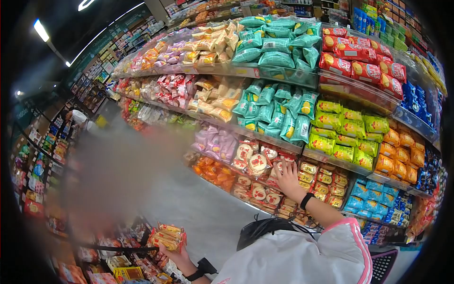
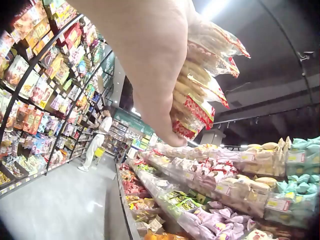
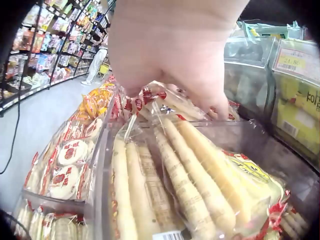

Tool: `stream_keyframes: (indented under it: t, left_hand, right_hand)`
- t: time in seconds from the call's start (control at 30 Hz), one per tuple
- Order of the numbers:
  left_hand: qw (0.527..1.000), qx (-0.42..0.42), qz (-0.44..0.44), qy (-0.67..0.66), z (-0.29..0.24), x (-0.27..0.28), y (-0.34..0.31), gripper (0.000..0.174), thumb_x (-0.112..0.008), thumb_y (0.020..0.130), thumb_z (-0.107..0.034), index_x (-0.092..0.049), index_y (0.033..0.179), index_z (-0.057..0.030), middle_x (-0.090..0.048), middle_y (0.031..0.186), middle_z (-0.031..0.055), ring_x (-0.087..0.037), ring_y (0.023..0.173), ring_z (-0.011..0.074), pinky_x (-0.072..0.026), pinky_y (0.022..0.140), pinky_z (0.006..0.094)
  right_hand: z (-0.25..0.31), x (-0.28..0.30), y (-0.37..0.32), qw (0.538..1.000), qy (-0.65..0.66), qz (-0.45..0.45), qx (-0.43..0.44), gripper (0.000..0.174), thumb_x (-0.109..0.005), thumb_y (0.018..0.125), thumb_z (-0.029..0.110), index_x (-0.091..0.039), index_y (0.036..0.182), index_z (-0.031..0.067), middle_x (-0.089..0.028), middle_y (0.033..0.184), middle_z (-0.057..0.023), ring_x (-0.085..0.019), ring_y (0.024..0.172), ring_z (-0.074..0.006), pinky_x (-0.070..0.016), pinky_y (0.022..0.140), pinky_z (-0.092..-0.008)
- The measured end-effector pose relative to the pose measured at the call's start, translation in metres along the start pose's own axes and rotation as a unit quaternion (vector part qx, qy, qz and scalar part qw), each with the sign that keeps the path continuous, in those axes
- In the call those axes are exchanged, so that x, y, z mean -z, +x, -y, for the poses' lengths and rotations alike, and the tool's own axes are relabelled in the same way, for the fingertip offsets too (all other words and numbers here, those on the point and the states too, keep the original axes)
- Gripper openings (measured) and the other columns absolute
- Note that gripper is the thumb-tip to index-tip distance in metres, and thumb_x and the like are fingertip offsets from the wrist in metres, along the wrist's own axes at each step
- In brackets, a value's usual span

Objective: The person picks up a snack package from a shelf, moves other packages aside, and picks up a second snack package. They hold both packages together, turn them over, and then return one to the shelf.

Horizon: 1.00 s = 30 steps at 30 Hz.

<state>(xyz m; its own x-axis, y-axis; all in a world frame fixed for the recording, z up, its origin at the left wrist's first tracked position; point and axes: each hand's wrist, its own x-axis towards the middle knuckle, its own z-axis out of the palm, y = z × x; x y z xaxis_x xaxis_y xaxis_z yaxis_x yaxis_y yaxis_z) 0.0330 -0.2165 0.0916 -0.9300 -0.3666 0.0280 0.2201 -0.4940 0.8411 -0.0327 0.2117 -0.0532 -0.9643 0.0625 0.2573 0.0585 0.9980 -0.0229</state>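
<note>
A bundle of clear-wrapped packets (image 1: pixel 168 236) with red ends is held up at the person's left, well apart from the right hand. The left hand (image 1: pixel 178 259) grips it, thumb on one side; in the left wrist view the pale, long contents show through the wrapping. The right hand (image 1: pixel 289 182) reaches down to a low tier of a snack display, its fingers over a clear bin (image 3: pixel 102 172). In the right wrist view the fingertips are at the red ends of packets at the back of that bin; I cannot tell whether they grasp one or only touch it. Long pale packets (image 3: pixel 182 172) lie in the bin in front of the hand. Just beside, in another compartment, are wrapped round white cakes (image 3: pixel 70 155) printed in red.

Farther out, the tiers carry yellow-green packets (image 1: pixel 350 128), orange packets (image 1: pixel 402 156), red packets (image 1: pixel 362 57) and teal packets (image 1: pixel 274 45). The person wears a white sleeve (image 1: pixel 347 241) with pink trim and a black band on each wrist. A large soft blur covers the left-centre of the head view. Across the grey floor (image 1: pixel 189 199), tall wall shelves (image 2: pixel 45 82) hold more packages, and another person (image 2: pixel 98 140) in pale clothes stands beside them.
</note>
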Motion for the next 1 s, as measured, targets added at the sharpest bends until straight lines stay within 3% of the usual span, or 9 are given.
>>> stream_keyframes:
  t: [0.1,0.23,0.3,0.5,0.63,0.67,0.8,0.9,1.0]
  left_hand:
    - [0.999,0.019,0.017,-0.044,0.014,0.002,0.007,0.074,-0.055,0.082,-0.056,-0.033,0.141,-0.0176,-0.046,0.133,0.0075,-0.048,0.118,0.0278,-0.04,0.098,0.055]
    - [0.998,0.029,0.017,-0.046,0.023,-0.003,0.008,0.074,-0.055,0.082,-0.057,-0.033,0.141,-0.0181,-0.047,0.132,0.0078,-0.048,0.118,0.028,-0.0404,0.098,0.0545]
    - [0.999,0.026,0.015,-0.039,0.026,0.0,0.014,0.073,-0.054,0.082,-0.057,-0.033,0.141,-0.0182,-0.047,0.131,0.0078,-0.048,0.118,0.0282,-0.0411,0.097,0.0544]
    - [0.998,0.064,-0.002,0.015,0.026,0.003,0.055,0.076,-0.051,0.082,-0.06,-0.032,0.141,-0.0138,-0.049,0.13,0.0139,-0.054,0.11,0.0325,-0.0499,0.085,0.0461]
    - [0.997,0.066,0.015,0.031,0.025,-0.004,0.097,0.078,-0.05,0.083,-0.06,-0.029,0.142,-0.0133,-0.048,0.13,0.0147,-0.053,0.112,0.0318,-0.0499,0.086,0.0458]
    - [0.998,0.057,0.03,0.03,0.028,0.001,0.114,0.079,-0.05,0.083,-0.06,-0.028,0.143,-0.0129,-0.048,0.13,0.0149,-0.053,0.113,0.0316,-0.0497,0.087,0.0461]
    - [0.994,0.078,0.071,0.026,0.016,0.013,0.168,0.081,-0.051,0.083,-0.058,-0.026,0.144,-0.0109,-0.047,0.131,0.016,-0.05,0.118,0.0306,-0.049,0.089,0.0471]
    - [0.995,0.054,0.086,0.017,0.015,0.024,0.206,0.081,-0.052,0.083,-0.057,-0.026,0.143,-0.0097,-0.046,0.131,0.0174,-0.05,0.117,0.0311,-0.0494,0.088,0.046]
    - [0.993,0.072,0.088,0.023,0.016,0.025,0.23,0.069,-0.048,0.086,-0.052,-0.034,0.14,-0.01,-0.047,0.13,0.0128,-0.049,0.118,0.0302,-0.048,0.09,0.0496]
  right_hand:
    - [-0.001,-0.014,0.004,0.999,-0.034,-0.03,-0.02,0.073,-0.064,0.08,0.035,-0.034,0.141,0.0108,-0.029,0.143,-0.0259,-0.038,0.124,-0.0393,-0.0197,0.108,-0.0563]
    - [-0.006,-0.017,0.009,0.999,-0.023,-0.029,-0.034,0.077,-0.066,0.078,0.033,-0.03,0.143,0.0121,-0.029,0.143,-0.0253,-0.037,0.126,-0.0387,-0.0196,0.108,-0.0561]
    - [-0.003,-0.013,0.011,0.999,-0.011,-0.009,-0.037,0.078,-0.065,0.078,0.038,-0.03,0.143,0.0119,-0.026,0.144,-0.0258,-0.036,0.126,-0.0402,-0.0185,0.108,-0.0566]
    - [0.021,0.032,0.028,0.996,0.044,0.018,-0.071,0.088,-0.065,0.075,0.048,-0.027,0.143,0.007,-0.019,0.147,-0.0278,-0.031,0.129,-0.0424,-0.0144,0.109,-0.0572]
    - [0.052,0.021,0.056,0.994,0.085,0.009,-0.068,0.089,-0.064,0.076,0.05,-0.026,0.143,0.0063,-0.032,0.137,-0.0288,-0.039,0.12,-0.0446,-0.0205,0.105,-0.0576]
    - [0.059,0.006,0.064,0.993,0.087,-0.01,-0.078,0.093,-0.065,0.073,0.054,-0.025,0.145,0.0105,-0.037,0.131,-0.0282,-0.044,0.112,-0.0443,-0.0238,0.102,-0.057]
    - [0.087,-0.003,0.09,0.984,0.067,0.046,-0.16,0.102,-0.072,0.063,0.06,-0.025,0.145,0.0205,-0.04,0.126,-0.0271,-0.048,0.106,-0.0435,-0.0322,0.095,-0.0535]
    - [0.092,-0.012,0.101,0.962,0.092,0.135,-0.217,0.105,-0.074,0.062,0.055,-0.02,0.147,0.0235,-0.039,0.126,-0.0275,-0.045,0.112,-0.043,-0.0247,0.101,-0.0559]
    - [0.093,-0.01,0.101,0.954,0.15,0.118,-0.231,0.103,-0.079,0.059,0.046,-0.025,0.143,0.0231,-0.039,0.123,-0.026,-0.043,0.112,-0.0456,-0.0238,0.101,-0.0578]
